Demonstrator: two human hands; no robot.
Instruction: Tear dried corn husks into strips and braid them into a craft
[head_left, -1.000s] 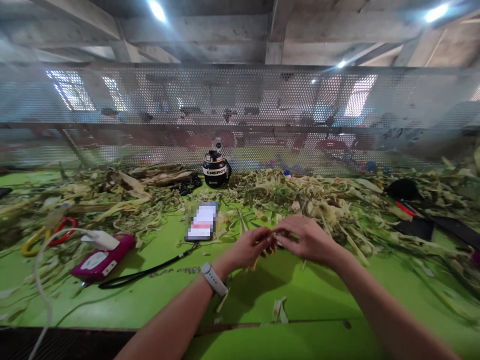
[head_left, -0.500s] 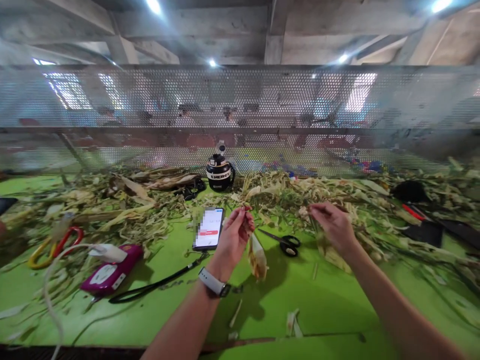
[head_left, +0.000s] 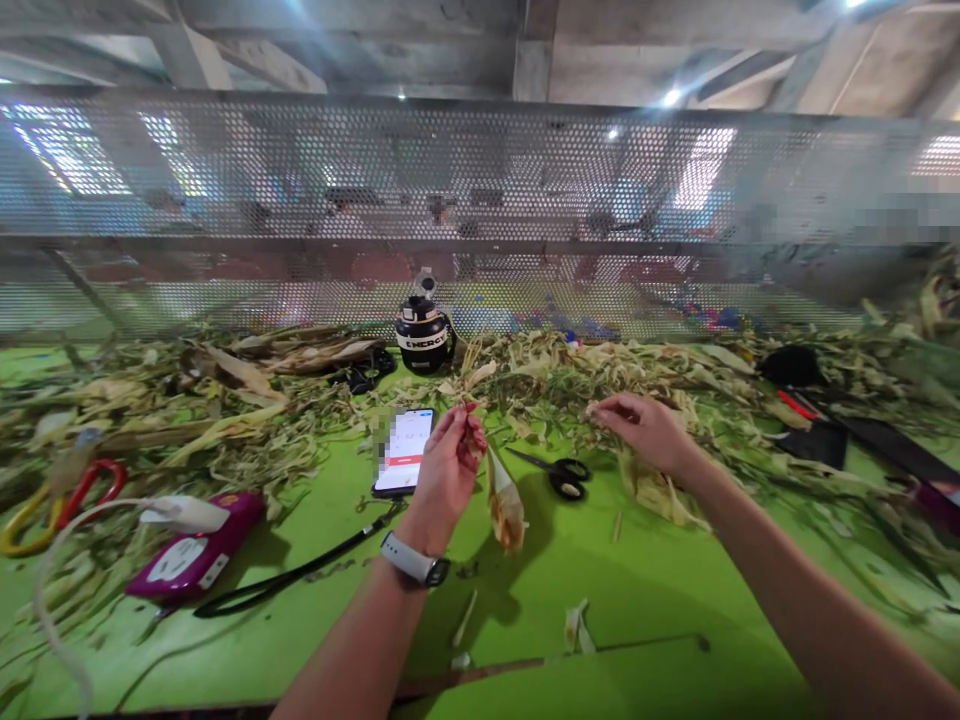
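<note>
My left hand [head_left: 448, 462], with a watch [head_left: 414, 560] on its wrist, is closed in a pinch above the green table. A pale corn husk [head_left: 505, 508] with a brownish lower end hangs from its fingers. Out to the right, my right hand [head_left: 646, 432] has thumb and forefinger pressed together at the near side of the husk pile [head_left: 540, 375]. Whatever lies between those fingertips is too small to make out. Black-handled scissors [head_left: 568, 478] lie on the table between the two hands.
A phone [head_left: 409, 450] lies left of my left hand, with a black strap [head_left: 300, 570] nearby. Further left are a purple device [head_left: 196, 560] with a white cable and red-and-yellow-handled scissors [head_left: 67, 505]. A black bottle [head_left: 424, 335] stands before a perforated screen [head_left: 480, 200].
My view has turned slightly, so the table things sit further left and a little higher. Both hands keep nearly the same pose, the husk still hanging from the left.
</note>
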